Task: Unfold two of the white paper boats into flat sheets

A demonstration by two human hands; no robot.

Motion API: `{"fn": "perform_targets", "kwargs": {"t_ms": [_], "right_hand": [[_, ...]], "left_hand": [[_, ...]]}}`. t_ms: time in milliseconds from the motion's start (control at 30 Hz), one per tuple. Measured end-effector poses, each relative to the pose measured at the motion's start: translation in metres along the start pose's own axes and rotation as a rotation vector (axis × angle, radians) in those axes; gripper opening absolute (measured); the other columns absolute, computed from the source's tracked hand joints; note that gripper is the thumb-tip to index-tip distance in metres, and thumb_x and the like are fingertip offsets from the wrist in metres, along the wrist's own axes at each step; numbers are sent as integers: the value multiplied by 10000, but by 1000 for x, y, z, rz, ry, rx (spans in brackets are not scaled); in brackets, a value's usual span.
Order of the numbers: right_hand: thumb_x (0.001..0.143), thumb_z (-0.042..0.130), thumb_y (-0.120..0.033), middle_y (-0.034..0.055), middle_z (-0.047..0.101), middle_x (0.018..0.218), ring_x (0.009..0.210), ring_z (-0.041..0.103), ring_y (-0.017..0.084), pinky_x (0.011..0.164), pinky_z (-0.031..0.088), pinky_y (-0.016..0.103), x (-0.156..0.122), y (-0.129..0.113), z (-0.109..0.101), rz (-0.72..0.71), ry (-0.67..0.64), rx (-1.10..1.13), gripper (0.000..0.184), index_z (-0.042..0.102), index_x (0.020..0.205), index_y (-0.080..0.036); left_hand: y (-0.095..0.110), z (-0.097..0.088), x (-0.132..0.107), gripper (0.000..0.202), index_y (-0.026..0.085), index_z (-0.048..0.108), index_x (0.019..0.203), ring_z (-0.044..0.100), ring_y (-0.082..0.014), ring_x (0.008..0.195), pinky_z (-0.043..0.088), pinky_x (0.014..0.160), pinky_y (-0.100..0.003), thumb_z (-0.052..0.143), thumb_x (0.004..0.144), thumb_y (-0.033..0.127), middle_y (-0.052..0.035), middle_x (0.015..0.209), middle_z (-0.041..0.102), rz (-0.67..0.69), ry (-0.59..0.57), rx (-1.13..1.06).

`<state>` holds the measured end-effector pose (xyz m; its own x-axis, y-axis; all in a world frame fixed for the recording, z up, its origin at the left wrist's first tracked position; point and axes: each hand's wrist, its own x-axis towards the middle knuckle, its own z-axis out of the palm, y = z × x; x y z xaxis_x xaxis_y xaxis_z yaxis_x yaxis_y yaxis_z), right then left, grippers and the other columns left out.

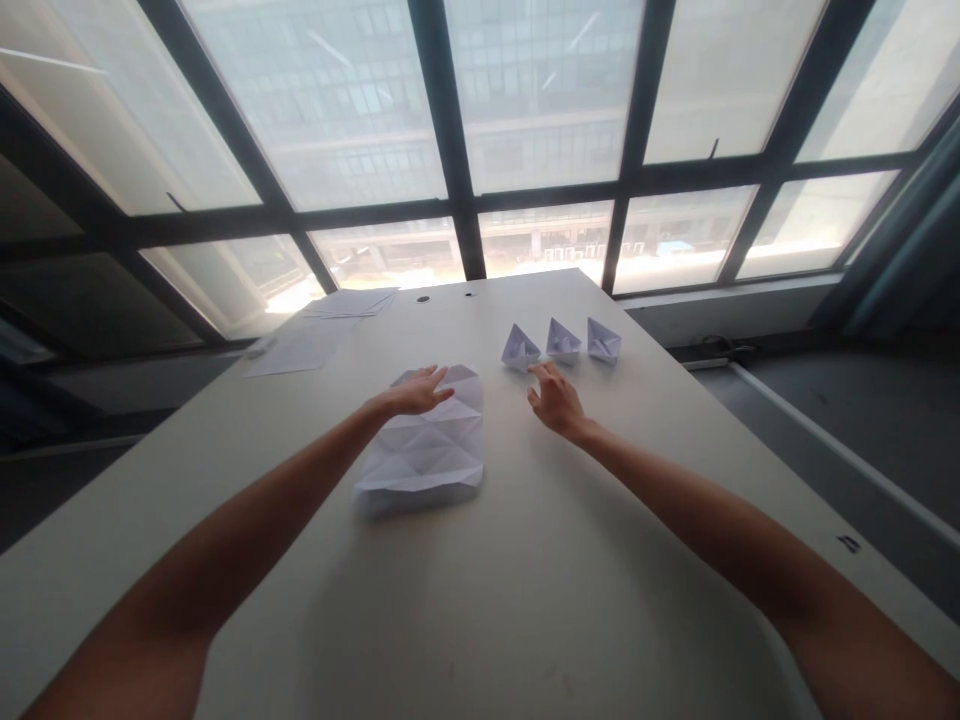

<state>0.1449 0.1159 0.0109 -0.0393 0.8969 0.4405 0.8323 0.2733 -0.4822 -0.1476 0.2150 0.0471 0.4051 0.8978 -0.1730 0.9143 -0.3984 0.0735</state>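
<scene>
1. The left hand [421, 393] is flat and open, over the far part of a creased paper sheet [442, 465]. I can't tell if it presses down.
2. The right hand [556, 402] has bent fingers, with a gap by the thumb. It pinches nothing, and its fingertip is at the nearest paper boat [520, 350].
3. Two more paper boats [563, 345] sit to the right, in a row.
4. Flat paper sheets [289, 350] lie far left on the white table [480, 610].
</scene>
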Motion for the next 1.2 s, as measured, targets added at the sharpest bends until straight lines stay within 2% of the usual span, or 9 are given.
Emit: {"fn": "perform_targets", "kwargs": {"t_ms": [133, 233, 367, 533, 700, 833, 1000, 1100, 1200], "right_hand": [[905, 617, -222, 162, 477, 1412, 1081, 633, 261, 916, 493, 374, 52, 9, 13, 132, -37, -69, 494, 487, 1379, -182], [899, 633, -198, 152, 520, 1359, 1058, 640, 240, 909, 488, 357, 69, 11, 24, 146, -90, -74, 411, 543, 1299, -174], [920, 545, -109, 125, 636, 1140, 1014, 633, 210, 887, 463, 304, 66, 12, 27, 100, -99, -63, 206, 645, 1098, -136], [931, 546, -134, 100, 645, 1066, 910, 626, 186, 799, 449, 271, 35, 3, 14, -82, -58, 4, 149, 655, 1032, -141], [939, 564, -165, 78, 652, 1035, 891, 626, 178, 780, 449, 268, -8, -24, -3, -275, -113, 54, 126, 661, 1018, -175], [935, 615, -280, 65, 667, 1078, 872, 634, 171, 782, 466, 274, -33, -38, -14, -410, -156, 151, 123, 686, 1007, -210], [920, 564, -354, 130, 653, 1207, 900, 631, 196, 799, 506, 316, -21, -27, -14, 0, 181, 402, 373, 638, 1243, -183], [856, 592, -351, 146, 693, 1131, 850, 643, 205, 717, 515, 307, -4, -15, -5, 158, 90, 652, 449, 638, 1242, -125], [885, 518, -421, 63, 694, 786, 662, 591, 166, 591, 449, 257, 0, -6, 5, 145, -11, 801, 359, 719, 900, -124]], "left_hand": [[54, 19, 27, 646, 79, 342, 1528, 342, -280, 1454, 279, 1169, -424, 285, 986, 427, -201, 1549, 390, -39, 222, -93], [76, 41, 32, 696, 181, 253, 1574, 182, -378, 1501, 232, 1135, -631, 281, 981, 545, -177, 1625, 232, -122, 232, -121], [57, 57, 24, 684, 250, 210, 1587, 92, -386, 1516, 183, 1116, -694, 246, 988, 579, -151, 1654, 130, -92, 189, -86], [35, 39, 18, 748, 166, 232, 1580, 48, -376, 1521, 158, 1152, -652, 309, 979, 604, -184, 1647, 128, -86, 299, -90], [75, 16, 24, 649, 111, 568, 1364, 622, -299, 1178, 509, 953, -385, 581, 883, 547, -192, 1366, 594, 79, 485, -646], [105, 12, 19, 365, 143, 762, 905, 704, -225, 776, 524, 682, -281, 646, 840, 483, -92, 856, 760, 111, 509, -836], [121, 15, 2, 237, 162, 720, 859, 678, -182, 679, 485, 605, -247, 616, 867, 374, -60, 776, 745, 162, 568, -831], [131, 18, -8, 207, 194, 643, 1016, 649, -144, 631, 467, 572, -214, 625, 871, 340, -12, 765, 716, 228, 588, -870], [140, 24, -18, 142, 220, 625, 1009, 640, -131, 655, 489, 615, -222, 592, 904, 310, -7, 856, 708, 270, 627, -792]]}}
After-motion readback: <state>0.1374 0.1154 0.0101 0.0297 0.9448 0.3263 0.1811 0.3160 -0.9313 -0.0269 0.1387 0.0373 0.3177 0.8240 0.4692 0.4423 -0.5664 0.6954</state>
